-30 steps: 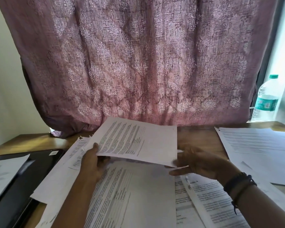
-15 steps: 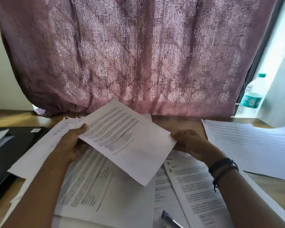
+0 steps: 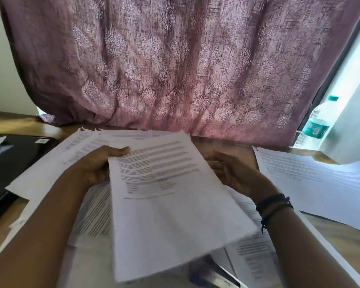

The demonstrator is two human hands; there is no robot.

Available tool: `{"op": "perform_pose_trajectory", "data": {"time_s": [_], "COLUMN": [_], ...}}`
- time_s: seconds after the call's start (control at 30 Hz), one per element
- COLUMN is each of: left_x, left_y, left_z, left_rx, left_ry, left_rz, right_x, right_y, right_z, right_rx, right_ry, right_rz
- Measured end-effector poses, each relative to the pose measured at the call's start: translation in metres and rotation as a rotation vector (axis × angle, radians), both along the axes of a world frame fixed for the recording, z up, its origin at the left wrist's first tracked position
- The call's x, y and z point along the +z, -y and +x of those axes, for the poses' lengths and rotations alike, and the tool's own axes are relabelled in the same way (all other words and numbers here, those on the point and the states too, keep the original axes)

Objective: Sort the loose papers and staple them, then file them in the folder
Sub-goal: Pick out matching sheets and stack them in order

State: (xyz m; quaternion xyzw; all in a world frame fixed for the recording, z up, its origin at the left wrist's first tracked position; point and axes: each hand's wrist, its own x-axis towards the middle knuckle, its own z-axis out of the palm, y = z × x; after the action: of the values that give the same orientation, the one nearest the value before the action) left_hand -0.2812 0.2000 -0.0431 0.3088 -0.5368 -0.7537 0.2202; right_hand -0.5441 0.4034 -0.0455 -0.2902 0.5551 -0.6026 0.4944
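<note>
– White printed paper sheet [image 3: 170,215]: where is it?
– Lifted over the loose white papers [image 3: 92,213] spread on the wooden tabletop [image 3: 339,233] and tilted up, probably for reading and sorting.
– And the hands?
– Left hand [image 3: 96,165] pinches its thin, limp upper edge, thumb on top. Right hand [image 3: 233,173] sits at the right edge; the sheet hides any grip, so I cannot tell.

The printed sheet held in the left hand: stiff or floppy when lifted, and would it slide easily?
Probably floppy: the left hand pinches the printed sheet at its far left corner, and the free near end looks blurred. Likely very light, since that pinch seems enough to carry it. It may slide easily over the loose papers beneath.
</note>
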Motion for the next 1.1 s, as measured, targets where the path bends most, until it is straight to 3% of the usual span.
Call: {"op": "perform_pose_trajectory", "data": {"time_s": [0.13, 0.27, 0.73, 0.87, 1.0, 1.1], "left_x": [0.0, -0.002, -0.006, -0.005, -0.005, -0.005], "left_y": [-0.015, -0.018, -0.014, -0.007, 0.002, 0.002], "left_z": [-0.009, -0.013, -0.012, -0.007, -0.009, -0.013], "left_rx": [-0.213, -0.346, -0.318, -0.178, 0.195, 0.368], "left_ry": [0.161, 0.156, 0.115, 0.022, -0.32, -0.484], "left_rz": [0.028, 0.059, 0.008, 0.035, 0.138, 0.172], "right_x": [-0.006, -0.011, -0.008, -0.006, -0.006, -0.001], "right_y": [0.011, 0.015, 0.013, 0.009, -0.001, -0.002], "right_z": [0.017, 0.02, 0.026, 0.017, 0.003, 0.003], "right_rx": [-0.013, -0.129, -0.136, -0.011, 0.0, 0.052], "right_ry": [-0.082, -0.216, -0.119, 0.032, 0.343, 0.392], "right_rz": [-0.038, -0.054, -0.02, -0.077, -0.353, -0.394]}}
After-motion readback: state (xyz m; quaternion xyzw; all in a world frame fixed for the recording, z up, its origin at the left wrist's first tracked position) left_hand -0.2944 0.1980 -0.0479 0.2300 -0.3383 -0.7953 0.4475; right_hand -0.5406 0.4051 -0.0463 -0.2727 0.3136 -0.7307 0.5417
